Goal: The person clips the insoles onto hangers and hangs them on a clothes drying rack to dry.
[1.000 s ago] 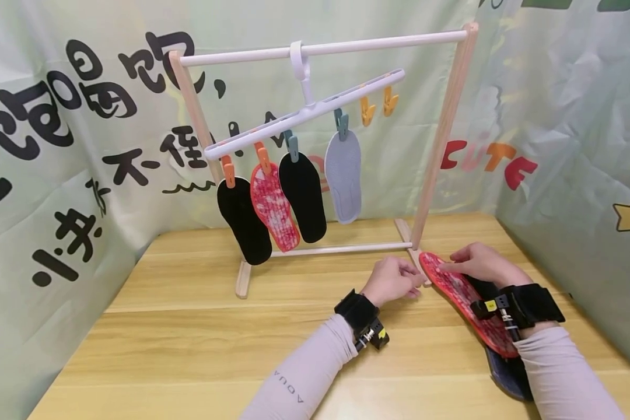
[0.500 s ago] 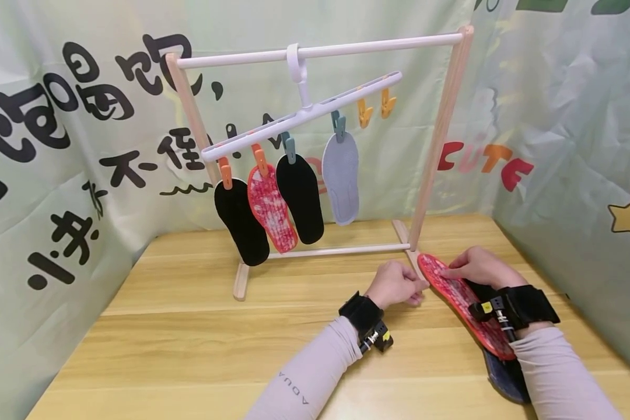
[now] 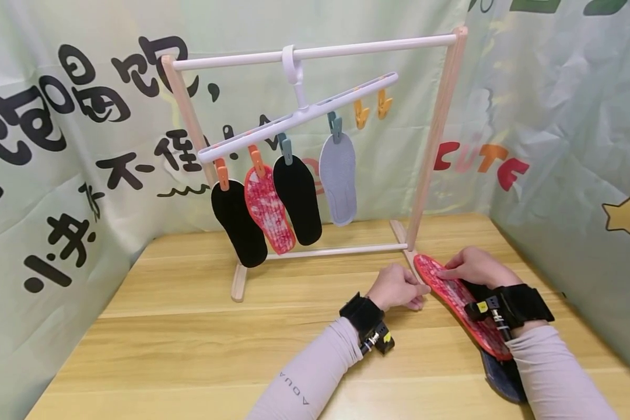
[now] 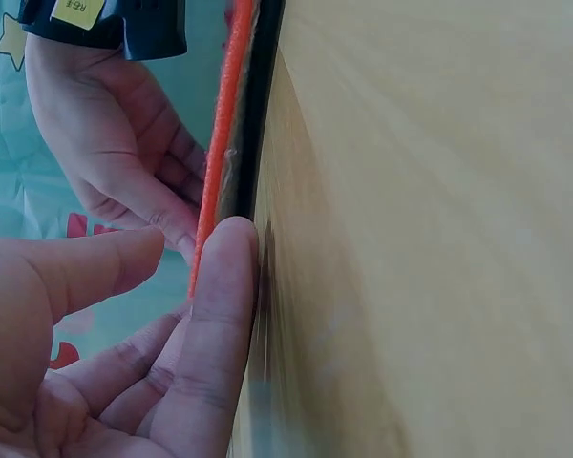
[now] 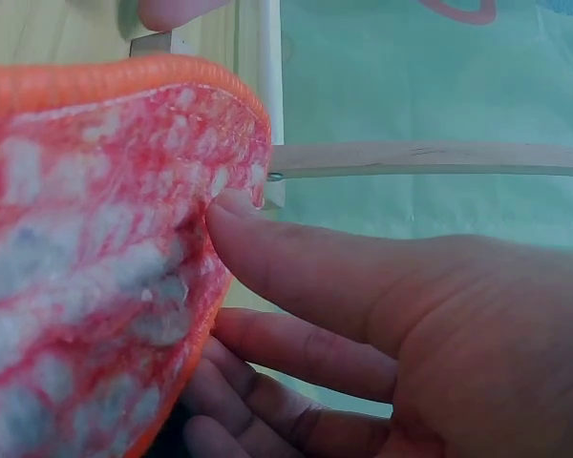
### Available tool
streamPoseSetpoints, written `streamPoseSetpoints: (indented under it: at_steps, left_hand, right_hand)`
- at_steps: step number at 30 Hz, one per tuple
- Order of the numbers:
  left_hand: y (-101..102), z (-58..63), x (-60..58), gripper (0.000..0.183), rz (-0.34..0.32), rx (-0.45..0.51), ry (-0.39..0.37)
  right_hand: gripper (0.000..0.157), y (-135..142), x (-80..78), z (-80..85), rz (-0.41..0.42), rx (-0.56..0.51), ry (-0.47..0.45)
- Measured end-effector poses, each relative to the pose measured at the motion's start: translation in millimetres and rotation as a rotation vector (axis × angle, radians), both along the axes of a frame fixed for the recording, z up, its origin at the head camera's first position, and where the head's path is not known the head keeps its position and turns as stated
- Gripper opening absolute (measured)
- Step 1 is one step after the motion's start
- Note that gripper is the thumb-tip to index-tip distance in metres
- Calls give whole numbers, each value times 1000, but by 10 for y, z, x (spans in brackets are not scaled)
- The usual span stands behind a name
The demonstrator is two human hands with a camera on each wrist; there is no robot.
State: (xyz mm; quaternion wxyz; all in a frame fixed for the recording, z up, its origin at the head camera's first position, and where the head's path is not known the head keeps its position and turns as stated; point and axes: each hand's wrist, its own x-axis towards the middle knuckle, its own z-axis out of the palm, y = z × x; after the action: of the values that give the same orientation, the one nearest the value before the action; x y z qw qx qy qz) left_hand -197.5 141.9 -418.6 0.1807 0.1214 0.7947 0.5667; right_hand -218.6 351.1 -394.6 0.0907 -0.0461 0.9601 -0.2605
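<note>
On the right of the table, my right hand [image 3: 478,268] pinches a red-and-white patterned insole [image 3: 454,291] with an orange-red border. The right wrist view shows the thumb [image 5: 277,253] on its fuzzy face and the other fingers curled under its edge. Beneath it lies a dark insole [image 3: 504,376], mostly covered. My left hand [image 3: 396,287] is at the left edge of the red insole, near its far end. In the left wrist view its index finger [image 4: 224,286] lies right along the insole's rim, while the thumb stands apart.
Behind stands a wooden-sided rack [image 3: 441,134] with a white top bar. From it hangs a tilted clip hanger [image 3: 299,118] bearing black, red and pale grey insoles [image 3: 338,181]. Two yellow clips [image 3: 361,115] at its right end hold nothing. Printed cloth [image 3: 572,116] surrounds the table.
The left hand has shifted slightly right, closer to the red insole's edge. The right hand keeps its pinch on the insole. The whole head view has drifted a little.
</note>
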Motion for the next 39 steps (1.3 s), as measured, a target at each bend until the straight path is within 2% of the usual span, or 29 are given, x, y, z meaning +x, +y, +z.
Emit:
streamPoseSetpoints:
  at_steps: [11,18,32,39]
  left_hand:
    - [12,18,26,18,-13,-4,-32]
    - [21,6,21,17,-3,26,-44]
    - [29,-6,5,16,29,28,-66]
    - [-6,16,-13,15,29,7,-49]
  right_hand:
    - [36,-72,10,0,37,-48,1]
    - [30,-128,21,11,71,-85,1]
    - [26,-154,17,14,62,-70,-13]
    - [28,-183,22,39,54,-76,-6]
